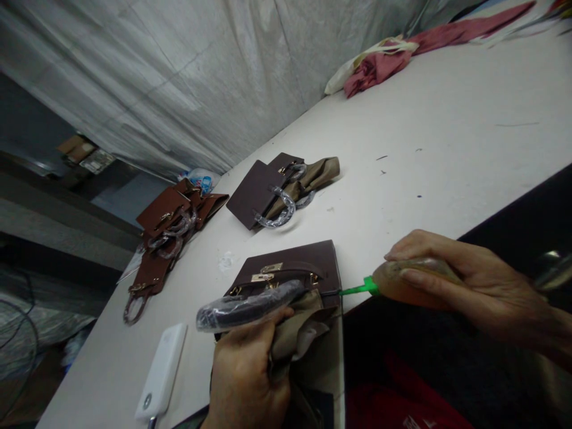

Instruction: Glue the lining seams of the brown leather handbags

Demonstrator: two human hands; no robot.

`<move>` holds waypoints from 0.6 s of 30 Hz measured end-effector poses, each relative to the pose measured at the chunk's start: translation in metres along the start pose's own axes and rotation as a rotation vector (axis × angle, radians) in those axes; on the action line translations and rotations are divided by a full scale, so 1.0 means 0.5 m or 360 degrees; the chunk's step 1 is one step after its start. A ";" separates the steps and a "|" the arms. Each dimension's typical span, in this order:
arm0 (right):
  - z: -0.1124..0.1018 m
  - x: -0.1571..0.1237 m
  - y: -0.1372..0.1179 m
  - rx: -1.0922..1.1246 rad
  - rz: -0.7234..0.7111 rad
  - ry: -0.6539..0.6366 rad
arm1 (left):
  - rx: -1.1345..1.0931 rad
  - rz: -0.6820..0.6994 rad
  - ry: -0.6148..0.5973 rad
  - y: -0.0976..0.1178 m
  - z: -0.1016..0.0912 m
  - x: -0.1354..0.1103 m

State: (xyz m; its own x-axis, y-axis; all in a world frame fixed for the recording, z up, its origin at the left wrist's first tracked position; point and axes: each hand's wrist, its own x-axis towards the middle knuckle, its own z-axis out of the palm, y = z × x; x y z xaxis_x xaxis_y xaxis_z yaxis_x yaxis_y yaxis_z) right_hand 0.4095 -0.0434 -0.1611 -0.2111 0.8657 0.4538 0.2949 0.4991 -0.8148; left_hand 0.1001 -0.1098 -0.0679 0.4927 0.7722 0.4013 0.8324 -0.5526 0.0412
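Note:
A dark brown handbag with gold hardware lies at the table's near edge. Its handle is wrapped in clear plastic, and khaki lining bulges from it. My left hand is closed on the bag around the lining, just below the handle. In my right hand is a squeeze bottle of amber liquid, held on its side. The bottle's thin green nozzle points left, with its tip at the bag's right edge; whether it touches cannot be made out.
Another dark brown bag lies farther back with its lining out. Reddish-brown bag pieces are at the left edge, near a white power bank with a cable. Pink cloth lies at the back by a grey sheet curtain.

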 end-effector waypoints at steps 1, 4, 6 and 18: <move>-0.001 -0.001 -0.002 -0.0001 0.0002 -0.0027 | -0.0001 0.0014 -0.0010 0.000 0.000 0.002; -0.006 -0.004 -0.011 0.0047 0.0047 -0.0157 | -0.0023 -0.0023 -0.0017 0.002 -0.001 0.005; -0.009 -0.007 -0.015 0.0112 0.0090 -0.0230 | -0.0039 -0.0058 -0.0019 0.004 0.000 0.008; -0.014 -0.037 -0.033 0.0230 -0.0007 -0.0355 | -0.0041 -0.0165 0.0101 0.026 -0.002 0.037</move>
State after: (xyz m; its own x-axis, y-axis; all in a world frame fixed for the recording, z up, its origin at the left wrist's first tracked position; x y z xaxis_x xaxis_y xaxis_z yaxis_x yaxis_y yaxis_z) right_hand 0.4150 -0.0675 -0.1537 -0.4173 0.8255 0.3800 0.1607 0.4786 -0.8632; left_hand 0.1197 -0.1028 -0.0591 0.3865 0.8047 0.4507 0.8709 -0.4793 0.1089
